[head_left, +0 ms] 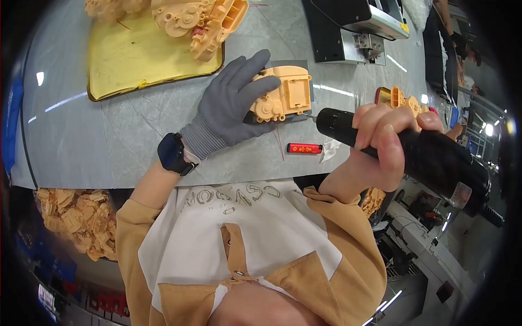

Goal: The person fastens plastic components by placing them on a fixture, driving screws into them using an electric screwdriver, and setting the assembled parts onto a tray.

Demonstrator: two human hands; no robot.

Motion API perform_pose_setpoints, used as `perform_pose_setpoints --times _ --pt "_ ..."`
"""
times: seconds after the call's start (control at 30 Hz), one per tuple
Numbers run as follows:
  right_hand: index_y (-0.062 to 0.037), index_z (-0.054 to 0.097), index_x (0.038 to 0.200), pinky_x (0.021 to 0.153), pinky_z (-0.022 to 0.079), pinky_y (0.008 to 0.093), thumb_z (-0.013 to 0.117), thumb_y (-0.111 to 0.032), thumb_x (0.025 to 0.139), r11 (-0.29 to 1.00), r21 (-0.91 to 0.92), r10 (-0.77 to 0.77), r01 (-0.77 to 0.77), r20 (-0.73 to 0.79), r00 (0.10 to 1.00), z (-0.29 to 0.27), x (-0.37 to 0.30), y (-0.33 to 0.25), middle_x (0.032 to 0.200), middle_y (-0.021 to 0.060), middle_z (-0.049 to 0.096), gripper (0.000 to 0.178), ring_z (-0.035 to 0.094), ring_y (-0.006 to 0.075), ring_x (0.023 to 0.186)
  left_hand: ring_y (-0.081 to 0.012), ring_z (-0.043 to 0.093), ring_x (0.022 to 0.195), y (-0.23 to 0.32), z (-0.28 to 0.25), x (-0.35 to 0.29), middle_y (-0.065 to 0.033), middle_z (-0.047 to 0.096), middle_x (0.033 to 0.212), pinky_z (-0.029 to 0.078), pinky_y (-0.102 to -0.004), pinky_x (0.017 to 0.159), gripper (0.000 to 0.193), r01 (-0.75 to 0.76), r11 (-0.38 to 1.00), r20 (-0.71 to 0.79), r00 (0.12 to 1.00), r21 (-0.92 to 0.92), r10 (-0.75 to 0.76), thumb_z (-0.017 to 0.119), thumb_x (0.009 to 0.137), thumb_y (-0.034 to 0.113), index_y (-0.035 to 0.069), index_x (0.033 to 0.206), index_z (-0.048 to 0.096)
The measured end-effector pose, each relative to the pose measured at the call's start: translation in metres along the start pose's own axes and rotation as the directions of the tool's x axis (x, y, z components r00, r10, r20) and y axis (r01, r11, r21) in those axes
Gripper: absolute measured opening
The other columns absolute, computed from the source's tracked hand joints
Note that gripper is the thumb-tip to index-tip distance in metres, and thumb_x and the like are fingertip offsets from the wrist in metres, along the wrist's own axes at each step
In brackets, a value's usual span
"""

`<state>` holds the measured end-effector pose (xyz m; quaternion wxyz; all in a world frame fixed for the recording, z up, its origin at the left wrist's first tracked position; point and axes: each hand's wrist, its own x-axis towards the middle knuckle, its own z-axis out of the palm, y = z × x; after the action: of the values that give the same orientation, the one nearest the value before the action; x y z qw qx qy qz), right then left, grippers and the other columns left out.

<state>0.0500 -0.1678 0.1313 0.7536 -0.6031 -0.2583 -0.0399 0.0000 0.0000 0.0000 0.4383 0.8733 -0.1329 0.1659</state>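
In the head view, the gloved left hand (235, 103) lies spread over the left end of an orange plastic housing (283, 93), fingers mostly extended and pressing it flat onto the grey table (109, 136) rather than wrapping it. The housing sits just ahead of the person's chest, near the table's near edge. The bare right hand (386, 142) is closed in a full fist around a black electric screwdriver (413, 152), whose tip points left at the housing's lower right corner; the bit looks to be touching or just beside the plastic, though it is too thin to tell.

As a judgement, the work is under way on this piece, with fastening at that corner in hand. A heap of similar orange parts (190, 19) rests on a yellow tray (136, 60) at the far left, and another orange piece (399, 99) lies to the right, behind the driver. Whether those are finished or waiting cannot be told.

A small red cylinder (304, 148) lies on the table just below the housing, close to the near edge, with a scrap of white paper beside it. A black and silver machine (353, 27) stands beyond the housing, limiting room forward. Open table lies left of the hand, between tray and edge. A bin of orange parts (76, 217) sits below the table at the left.
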Motion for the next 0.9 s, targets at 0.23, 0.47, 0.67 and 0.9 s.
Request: perform_pose_setpoints --times 0.23,0.47,0.67,0.9 --pt "-0.0077 0.035 0.106 0.051 0.044 0.0324 0.058 0.007 0.072 0.999 -0.036 0.008 -0.007 0.022 1.0 0.008 -0.001 0.015 0.059 0.0056 0.049 0.044 0.046 0.0151 0.048 -0.0313 0.04 0.119 -0.003 -0.003 -0.003 -0.0154 0.033 0.135 0.036 -0.0408 0.096 0.078 0.03 0.999 0.042 0.999 0.012 -0.03 0.081 0.054 0.026 0.019 0.121 0.043" --pt "-0.0057 0.037 0.099 0.051 0.043 0.036 0.05 0.006 0.072 0.994 -0.103 -0.031 0.043 0.112 0.993 0.009 0.0 0.019 0.06 0.0089 0.046 0.032 0.046 0.0177 0.045 -0.032 0.041 0.118 -0.003 -0.001 -0.002 -0.016 0.033 0.135 0.037 -0.0415 0.096 0.075 0.045 0.999 0.038 0.998 0.018 -0.046 0.08 0.055 0.027 0.019 0.119 0.043" --pt "-0.0078 0.038 0.1 0.049 0.041 0.0342 0.055 0.003 0.072 0.997 -0.06 -0.033 0.043 0.156 0.987 0.006 -0.002 0.023 0.06 0.0062 0.046 0.035 0.045 0.0169 0.044 -0.0352 0.044 0.112 -0.001 -0.003 0.0 -0.017 0.036 0.132 0.035 -0.0434 0.098 0.07 0.044 0.999 0.006 0.999 -0.007 -0.044 0.079 0.055 0.03 0.018 0.115 0.045" --pt "-0.0091 0.04 0.103 0.048 0.038 0.0331 0.054 0.002 0.072 0.985 0.087 -0.163 0.15 0.17 0.972 -0.029 0.017 0.001 0.06 0.0026 0.045 0.035 0.045 0.014 0.045 -0.0338 0.041 0.115 -0.004 0.0 0.005 -0.0165 0.034 0.133 0.035 -0.0436 0.098 0.072 0.065 0.998 0.044 0.997 0.016 -0.065 0.078 0.056 0.031 0.019 0.118 0.043"
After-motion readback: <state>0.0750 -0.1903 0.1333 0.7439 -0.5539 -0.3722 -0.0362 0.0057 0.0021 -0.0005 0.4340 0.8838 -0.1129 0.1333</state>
